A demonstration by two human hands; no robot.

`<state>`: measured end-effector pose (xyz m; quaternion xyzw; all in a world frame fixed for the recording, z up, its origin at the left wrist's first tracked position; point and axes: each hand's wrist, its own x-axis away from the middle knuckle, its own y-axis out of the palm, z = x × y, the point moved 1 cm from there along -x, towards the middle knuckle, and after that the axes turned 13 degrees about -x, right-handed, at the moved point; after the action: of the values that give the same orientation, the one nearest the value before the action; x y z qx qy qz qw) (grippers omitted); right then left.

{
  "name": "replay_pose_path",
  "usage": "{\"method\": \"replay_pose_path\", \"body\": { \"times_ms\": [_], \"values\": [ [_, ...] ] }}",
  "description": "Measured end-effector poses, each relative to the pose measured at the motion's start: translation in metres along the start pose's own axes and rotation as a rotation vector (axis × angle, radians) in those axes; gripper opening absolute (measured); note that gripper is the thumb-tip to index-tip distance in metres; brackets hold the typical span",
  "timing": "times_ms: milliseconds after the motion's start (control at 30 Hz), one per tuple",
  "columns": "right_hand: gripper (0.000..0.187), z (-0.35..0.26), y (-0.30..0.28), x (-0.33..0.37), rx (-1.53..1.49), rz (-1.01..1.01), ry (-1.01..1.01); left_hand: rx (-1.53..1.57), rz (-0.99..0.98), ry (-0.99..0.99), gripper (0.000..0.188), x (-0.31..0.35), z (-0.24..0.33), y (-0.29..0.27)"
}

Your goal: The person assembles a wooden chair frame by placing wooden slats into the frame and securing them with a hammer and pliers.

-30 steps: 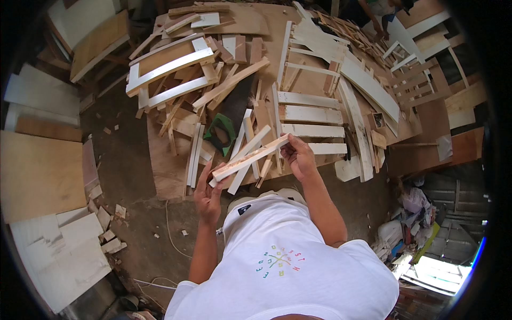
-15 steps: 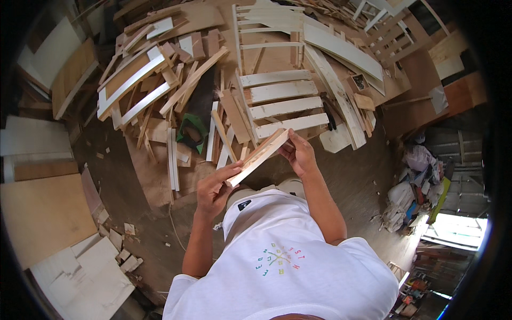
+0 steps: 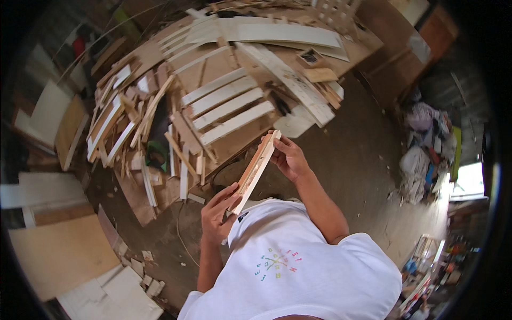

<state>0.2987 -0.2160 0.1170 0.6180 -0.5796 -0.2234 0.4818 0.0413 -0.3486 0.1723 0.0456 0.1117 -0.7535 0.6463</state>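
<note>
Left hand [image 3: 217, 214], right hand [image 3: 291, 160]: grip pinching wooden strip [image 3: 260, 170] near ends. Beyond: table [image 3: 240, 141] crowded with slatted frame [image 3: 228, 108], wood pile [image 3: 151, 112].

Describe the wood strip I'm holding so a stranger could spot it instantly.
Find the white T-shirt at bottom centre. At its top edge, a slanted wood strip spans the left hand and right hand. Unlike the pale slats lying beyond, it is held, showing a pale face beside a browner one.

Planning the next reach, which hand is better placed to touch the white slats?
Probably the right hand: it holds the narrow wood by its far end, nearer the white slats. The left hand holds the near end, close to the white shirt. Both are occupied.
</note>
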Motion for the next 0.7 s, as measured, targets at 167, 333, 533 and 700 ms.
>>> {"method": "replay_pose_path", "body": {
  "times_ms": [167, 333, 533, 700],
  "values": [
    [0.039, -0.059, -0.043, 0.051, -0.088, 0.002, -0.069, 0.216, 0.121, -0.119, 0.047, 0.04, -0.011, 0.072],
    [0.036, -0.076, -0.058, 0.082, -0.162, 0.05, -0.068, 0.271, 0.171, -0.03, 0.038, 0.05, -0.018, 0.114],
    [0.032, -0.068, -0.07, 0.09, -0.433, 0.224, -0.094, 0.028, 0.06, -0.111, 0.042, 0.055, -0.014, 0.15],
    [0.033, -0.055, -0.084, 0.088, -0.495, 0.283, -0.062, -0.006, 0.039, -0.183, 0.034, 0.066, -0.007, 0.169]
  ]
}}
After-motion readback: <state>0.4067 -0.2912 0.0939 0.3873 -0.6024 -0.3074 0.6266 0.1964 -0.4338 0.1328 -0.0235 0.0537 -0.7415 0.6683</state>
